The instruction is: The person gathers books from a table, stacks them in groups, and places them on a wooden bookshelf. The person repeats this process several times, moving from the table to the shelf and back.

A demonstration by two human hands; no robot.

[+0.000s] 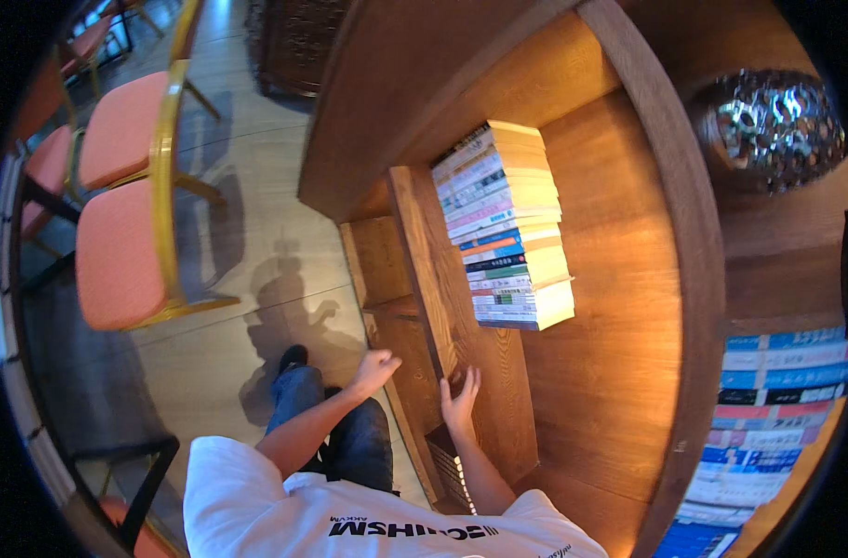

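My left hand [377, 370] hangs in front of the lower shelves, its fingers curled in and nothing visible between them. Thumb and fingers apart, my right hand [461, 402] is over the front of a wooden shelf board [486, 376]; whether it touches the wood I cannot tell. Farther along that board stands a row of paperback books [497, 230], spines facing the room and pale page edges upward. The gap between my right hand and the nearest book shows bare wood grain.
Beyond an upright panel [699, 279], more books [779, 418] and a shiny dimpled metallic vase [772, 132] occupy another shelf. Pink-seated chairs [120, 258] with gold frames stand on the tiled floor [200, 370]. A dark carved wooden cabinet [298, 49] is farther off.
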